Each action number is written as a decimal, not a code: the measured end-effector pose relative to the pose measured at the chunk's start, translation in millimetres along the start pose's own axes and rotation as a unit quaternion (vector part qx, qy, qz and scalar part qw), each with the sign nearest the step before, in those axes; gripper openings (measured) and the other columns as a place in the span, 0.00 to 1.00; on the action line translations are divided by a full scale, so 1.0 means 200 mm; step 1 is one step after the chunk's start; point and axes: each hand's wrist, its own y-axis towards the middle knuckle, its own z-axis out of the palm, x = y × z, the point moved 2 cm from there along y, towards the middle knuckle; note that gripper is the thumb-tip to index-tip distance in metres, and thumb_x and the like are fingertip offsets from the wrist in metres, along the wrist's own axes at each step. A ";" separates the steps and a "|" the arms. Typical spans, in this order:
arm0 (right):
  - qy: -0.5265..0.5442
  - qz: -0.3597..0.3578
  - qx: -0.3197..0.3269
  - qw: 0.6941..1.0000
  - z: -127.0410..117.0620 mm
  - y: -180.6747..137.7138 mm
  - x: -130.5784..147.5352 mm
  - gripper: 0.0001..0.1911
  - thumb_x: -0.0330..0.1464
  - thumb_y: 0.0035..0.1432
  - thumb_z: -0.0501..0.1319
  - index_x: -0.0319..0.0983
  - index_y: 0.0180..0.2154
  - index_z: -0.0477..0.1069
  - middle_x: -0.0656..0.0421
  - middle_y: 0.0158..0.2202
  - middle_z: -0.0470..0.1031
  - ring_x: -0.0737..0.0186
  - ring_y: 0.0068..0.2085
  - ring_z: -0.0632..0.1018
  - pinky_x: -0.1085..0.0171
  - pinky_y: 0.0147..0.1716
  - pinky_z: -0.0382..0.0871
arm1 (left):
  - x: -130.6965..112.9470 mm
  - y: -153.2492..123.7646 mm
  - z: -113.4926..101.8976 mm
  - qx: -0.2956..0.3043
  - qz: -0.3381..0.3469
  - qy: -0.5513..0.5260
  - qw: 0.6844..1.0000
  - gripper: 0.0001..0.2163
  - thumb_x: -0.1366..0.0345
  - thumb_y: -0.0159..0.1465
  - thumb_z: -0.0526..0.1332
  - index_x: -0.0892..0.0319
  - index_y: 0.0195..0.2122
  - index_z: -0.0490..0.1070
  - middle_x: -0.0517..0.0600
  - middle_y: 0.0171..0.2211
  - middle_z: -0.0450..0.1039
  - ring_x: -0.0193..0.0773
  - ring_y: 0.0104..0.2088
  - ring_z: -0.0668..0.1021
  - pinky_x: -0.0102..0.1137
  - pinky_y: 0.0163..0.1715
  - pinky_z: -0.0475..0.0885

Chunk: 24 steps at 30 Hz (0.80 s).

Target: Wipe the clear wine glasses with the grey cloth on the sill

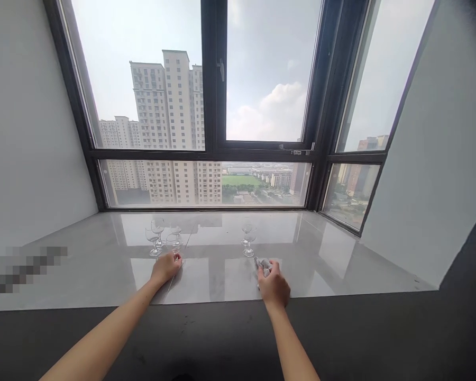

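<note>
My left hand (166,269) is closed at the lower part of a clear stemmed glass (174,241), whose bowl shows just above the fingers. The stem and foot of that glass are mostly hidden by the hand. Close by on the left stand more clear stemmed glasses, one at the front (153,242) and others behind it. My right hand (275,286) grips a crumpled grey cloth (265,264) low over the sill. Just beyond the cloth, two stemmed glasses stand upright, the nearer one (249,243) partly overlapping the other.
The glossy pale tiled sill (218,286) ends at a front edge above a dark surface (206,338). Dark window frames (214,155) close off the back, with buildings outside. White walls (424,159) flank both sides.
</note>
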 end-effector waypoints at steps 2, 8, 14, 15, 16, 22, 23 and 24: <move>0.002 -0.001 -0.005 1.000 0.00 0.00 0.00 0.20 0.43 0.61 0.55 0.44 0.52 0.64 0.57 0.41 0.79 0.58 0.38 0.78 0.65 0.32 0.61 | -0.01 0.00 0.00 -0.004 -0.006 0.016 1.000 0.11 0.58 0.61 0.54 0.57 0.36 0.73 0.56 0.36 0.77 0.46 0.41 0.77 0.32 0.38 0.66; -0.002 -0.001 -0.009 1.000 0.01 0.00 -0.01 0.19 0.43 0.60 0.55 0.44 0.51 0.65 0.56 0.41 0.79 0.58 0.37 0.78 0.66 0.30 0.60 | -0.03 -0.02 0.00 -0.016 -0.014 0.054 0.998 0.15 0.56 0.62 0.52 0.60 0.37 0.73 0.60 0.39 0.77 0.51 0.43 0.78 0.36 0.39 0.68; -0.005 -0.008 -0.016 1.000 0.02 0.00 -0.01 0.18 0.44 0.60 0.56 0.44 0.49 0.66 0.57 0.40 0.79 0.59 0.36 0.77 0.66 0.30 0.58 | -0.05 -0.03 0.00 -0.023 -0.019 0.049 0.998 0.15 0.55 0.61 0.54 0.59 0.42 0.71 0.57 0.39 0.77 0.50 0.43 0.78 0.36 0.41 0.68; -0.006 -0.008 -0.017 1.000 0.02 0.00 -0.01 0.18 0.44 0.60 0.56 0.44 0.49 0.66 0.57 0.40 0.79 0.59 0.36 0.77 0.66 0.30 0.58 | -0.05 -0.03 -0.01 -0.022 -0.019 0.050 0.998 0.15 0.55 0.62 0.53 0.59 0.43 0.70 0.58 0.39 0.77 0.50 0.43 0.78 0.36 0.41 0.68; -0.007 -0.008 -0.019 1.000 0.01 0.00 -0.01 0.17 0.43 0.60 0.56 0.44 0.49 0.66 0.57 0.40 0.78 0.59 0.35 0.77 0.66 0.29 0.57 | -0.05 -0.03 -0.01 -0.021 -0.020 0.051 0.998 0.15 0.56 0.62 0.53 0.59 0.43 0.70 0.58 0.40 0.77 0.50 0.43 0.78 0.36 0.41 0.68; -0.010 -0.013 -0.022 1.000 0.00 0.00 0.00 0.15 0.43 0.60 0.55 0.44 0.46 0.67 0.59 0.38 0.78 0.61 0.34 0.76 0.66 0.27 0.54 | -0.06 -0.03 -0.01 -0.025 -0.027 0.052 0.998 0.18 0.57 0.65 0.48 0.60 0.47 0.70 0.60 0.41 0.77 0.51 0.44 0.78 0.38 0.42 0.68; -0.009 -0.014 -0.024 1.000 0.00 -0.01 0.00 0.14 0.43 0.60 0.55 0.44 0.45 0.67 0.59 0.38 0.78 0.61 0.34 0.76 0.66 0.27 0.54 | -0.06 -0.03 -0.01 -0.027 -0.026 0.052 0.998 0.18 0.56 0.65 0.48 0.60 0.47 0.70 0.60 0.41 0.77 0.52 0.44 0.78 0.39 0.42 0.68; -0.009 -0.015 -0.027 0.999 0.00 -0.01 0.00 0.14 0.43 0.60 0.55 0.44 0.45 0.67 0.59 0.38 0.78 0.61 0.34 0.76 0.66 0.27 0.54 | -0.06 -0.03 0.00 -0.027 -0.024 0.052 0.998 0.19 0.56 0.65 0.48 0.61 0.47 0.70 0.61 0.40 0.77 0.52 0.44 0.78 0.39 0.41 0.68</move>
